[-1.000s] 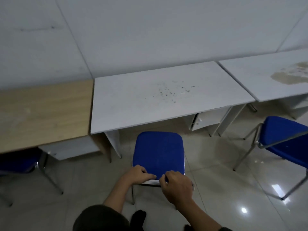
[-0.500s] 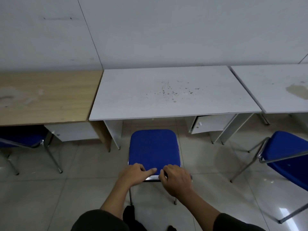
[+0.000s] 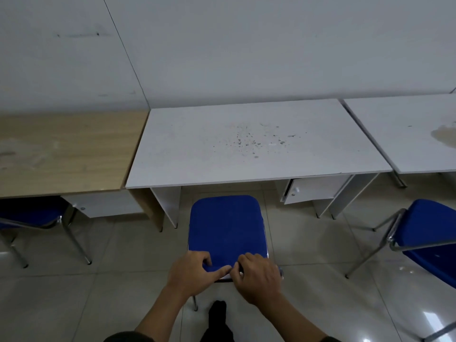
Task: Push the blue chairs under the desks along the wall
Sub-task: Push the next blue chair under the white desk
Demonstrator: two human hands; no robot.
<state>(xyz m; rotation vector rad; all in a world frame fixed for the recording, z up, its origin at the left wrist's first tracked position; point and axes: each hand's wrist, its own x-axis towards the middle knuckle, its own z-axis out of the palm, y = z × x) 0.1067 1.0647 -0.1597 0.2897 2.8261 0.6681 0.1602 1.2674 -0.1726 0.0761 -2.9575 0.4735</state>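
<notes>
Centrally, both hands rest on the near edge of the middle blue chair. Fingers of the left hand curl over the rear rim of the blue seat pad, knuckles raised, while its thumb lies extended rightward along the edge, its tip touching the right hand. Fingers of the right hand are bent and held close together, draped over the same rim just beside the left thumb; a strip of the chair's chrome frame shows beneath them. Whether the fingertips hook under the pad cannot be told. Both wrists are roughly straight. The bare forearms run back and downward, converging from the lower frame edge, and end in dark sleeves at the bottom. A dark foot stands on the tiled floor between the forearms, just behind the chair's rear leg.

The chair seat sits in front of the white tabletop, its far edge just short of the tabletop's front edge, centred in the knee gap between the desk's left panel and a white drawer unit. Dark specks mark the tabletop surface. To the left, a wooden tabletop abuts it, with a second blue chair partly tucked beneath. To the right, a third blue chair stands clear of another white tabletop, which carries a brownish stain. All desks stand against the white wall.
</notes>
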